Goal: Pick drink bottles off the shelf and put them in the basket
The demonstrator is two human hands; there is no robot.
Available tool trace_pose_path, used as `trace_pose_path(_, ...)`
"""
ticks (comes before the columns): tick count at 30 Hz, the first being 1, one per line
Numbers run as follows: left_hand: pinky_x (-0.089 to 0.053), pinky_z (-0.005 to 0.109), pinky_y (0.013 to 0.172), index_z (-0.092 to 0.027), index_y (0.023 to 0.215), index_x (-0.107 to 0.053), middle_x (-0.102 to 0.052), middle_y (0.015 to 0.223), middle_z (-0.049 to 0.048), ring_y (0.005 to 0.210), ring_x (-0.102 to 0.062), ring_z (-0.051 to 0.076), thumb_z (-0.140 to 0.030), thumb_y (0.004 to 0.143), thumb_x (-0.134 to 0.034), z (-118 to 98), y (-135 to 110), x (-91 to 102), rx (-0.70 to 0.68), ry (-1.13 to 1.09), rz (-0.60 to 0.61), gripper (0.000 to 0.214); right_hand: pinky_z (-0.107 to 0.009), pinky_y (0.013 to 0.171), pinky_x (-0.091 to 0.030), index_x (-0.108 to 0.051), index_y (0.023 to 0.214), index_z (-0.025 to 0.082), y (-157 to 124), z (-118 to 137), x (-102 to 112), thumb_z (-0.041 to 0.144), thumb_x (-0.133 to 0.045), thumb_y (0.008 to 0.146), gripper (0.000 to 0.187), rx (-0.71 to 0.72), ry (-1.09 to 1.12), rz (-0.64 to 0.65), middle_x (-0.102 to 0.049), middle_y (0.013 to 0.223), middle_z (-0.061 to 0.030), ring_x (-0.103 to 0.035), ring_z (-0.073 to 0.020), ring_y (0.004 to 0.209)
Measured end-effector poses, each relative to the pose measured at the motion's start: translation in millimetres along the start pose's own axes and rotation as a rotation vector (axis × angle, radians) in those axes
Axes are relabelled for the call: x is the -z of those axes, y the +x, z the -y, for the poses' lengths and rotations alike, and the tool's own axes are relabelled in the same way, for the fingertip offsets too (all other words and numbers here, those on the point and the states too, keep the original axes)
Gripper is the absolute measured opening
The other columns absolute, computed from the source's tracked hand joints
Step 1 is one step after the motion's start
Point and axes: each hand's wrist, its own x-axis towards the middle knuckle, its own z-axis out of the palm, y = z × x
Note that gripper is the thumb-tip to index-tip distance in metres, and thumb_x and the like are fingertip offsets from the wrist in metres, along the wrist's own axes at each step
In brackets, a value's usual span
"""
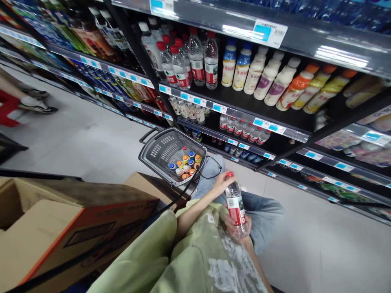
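A clear water bottle (233, 199) with a red cap and a red-and-white label is held tilted in front of my body, over my lap. My left hand (220, 185) is closed at its neck, just by the cap. Around the lower end of the bottle, the fingers of my right hand (240, 227) are wrapped. A grey shopping basket (161, 142) stands beyond my left arm, by my knee. Inside it are several bottles (186, 162) with orange, blue, white and red caps.
Shelves (238, 95) of drinks run across the front, with similar red-capped bottles (197, 57) and milk-drink bottles (255, 71). An open cardboard box (70, 228) stands at my left. A black cord (180, 195) crosses near the basket. Another person's foot (38, 106) shows far left.
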Motion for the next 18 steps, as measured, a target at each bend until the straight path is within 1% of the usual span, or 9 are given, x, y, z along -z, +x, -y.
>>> trace_pose_path(2,-0.039,0.028,0.07,-0.021,0.072,-0.063,-0.056,0.068,-0.0025,0.071,-0.05,0.016,-0.047,0.081,-0.08,-3,1,5.2,-0.082,0.176,0.024,0.032,-0.024,0.04,-0.034,-0.079,0.106,0.026,-1,-3,0,0.071,-0.067,0.063,0.064,0.021,-0.077,-0.05,-0.048,0.068,0.0041,-0.034,-0.012,0.047)
trace_pose_path(4,-0.037,0.028,0.068,-0.022,0.068,-0.061,-0.052,0.064,-0.0028,0.068,-0.046,0.016,-0.049,0.084,-0.074,-8,1,8.3,-0.145,0.312,0.033,0.034,-0.026,0.041,-0.037,-0.079,0.096,0.026,-1,-3,-1,0.075,-0.065,0.066,0.059,0.036,-0.113,-0.064,-0.056,0.072,-0.0005,-0.039,-0.0139,0.049)
trace_pose_path(6,-0.036,0.028,0.066,-0.022,0.066,-0.06,-0.049,0.062,-0.0032,0.066,-0.044,0.016,-0.048,0.084,-0.071,-15,3,8.2,-0.167,0.369,0.011,0.033,-0.025,0.043,-0.04,-0.077,0.088,0.025,1,-1,-4,0.074,-0.065,0.073,0.053,0.053,-0.081,-0.089,-0.066,0.08,-0.0052,-0.049,-0.016,0.054)
trace_pose_path(8,-0.035,0.027,0.064,-0.022,0.065,-0.057,-0.046,0.061,-0.0038,0.065,-0.042,0.015,-0.044,0.082,-0.071,-26,5,5.1,-0.172,0.374,-0.034,0.031,-0.024,0.048,-0.046,-0.078,0.087,0.023,6,5,-7,0.066,-0.069,0.078,0.045,0.069,-0.003,-0.147,-0.073,0.088,-0.0079,-0.06,-0.0178,0.064)
trace_pose_path(10,-0.033,0.027,0.064,-0.022,0.063,-0.052,-0.043,0.061,-0.0043,0.064,-0.04,0.015,-0.04,0.078,-0.071,-41,9,-0.1,-0.191,0.372,-0.084,0.03,-0.023,0.055,-0.053,-0.08,0.091,0.022,13,12,-10,0.061,-0.073,0.079,0.041,0.081,0.059,-0.192,-0.076,0.093,-0.0084,-0.069,-0.0187,0.076)
trace_pose_path(12,-0.033,0.028,0.066,-0.023,0.063,-0.05,-0.044,0.062,-0.0045,0.065,-0.04,0.014,-0.037,0.074,-0.072,-56,12,-5.8,-0.26,0.415,-0.113,0.029,-0.023,0.062,-0.057,-0.082,0.099,0.023,20,17,-12,0.057,-0.077,0.078,0.041,0.098,0.084,-0.195,-0.079,0.102,-0.0078,-0.073,-0.0174,0.083)
trace_pose_path(14,-0.034,0.029,0.069,-0.023,0.066,-0.053,-0.046,0.063,-0.0045,0.065,-0.04,0.015,-0.035,0.073,-0.073,-70,15,-10.7,-0.357,0.501,-0.117,0.024,-0.023,0.065,-0.06,-0.083,0.104,0.026,25,18,-11,0.052,-0.08,0.076,0.039,0.122,0.082,-0.183,-0.08,0.113,-0.0057,-0.074,-0.0154,0.084)
trace_pose_path(15,-0.034,0.029,0.069,-0.023,0.069,-0.054,-0.047,0.063,-0.0046,0.065,-0.04,0.015,-0.034,0.073,-0.073,-74,17,-12.4,-0.405,0.547,-0.113,0.022,-0.024,0.066,-0.061,-0.083,0.105,0.027,28,18,-9,0.049,-0.082,0.075,0.037,0.131,0.076,-0.182,-0.081,0.114,-0.0044,-0.074,-0.0146,0.081)
trace_pose_path(18,-0.033,0.029,0.07,-0.025,0.074,-0.056,-0.049,0.064,-0.0044,0.064,-0.042,0.015,-0.032,0.077,-0.073,-82,26,-12.4,-0.521,0.64,-0.11,0.019,-0.025,0.069,-0.063,-0.084,0.102,0.031,33,12,-1,0.043,-0.084,0.075,0.03,0.173,0.033,-0.195,-0.082,0.106,-0.0009,-0.074,-0.0131,0.077)
